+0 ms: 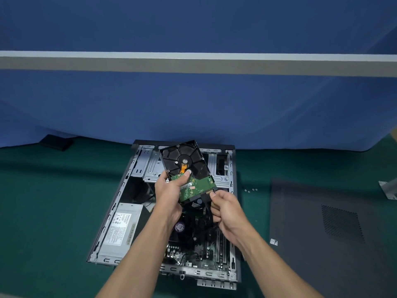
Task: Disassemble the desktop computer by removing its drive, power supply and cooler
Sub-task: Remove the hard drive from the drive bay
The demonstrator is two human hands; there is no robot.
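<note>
On green mat, open case, blue backdrop

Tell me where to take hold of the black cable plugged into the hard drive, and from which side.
Pinch the black plug itself, at the hard drive's connector edge nearest you, coming from the lower right. Its short, stiff body probably gives a firm hold in line with the pull. The left hand grips the drive's long sides, bracing it.
</note>
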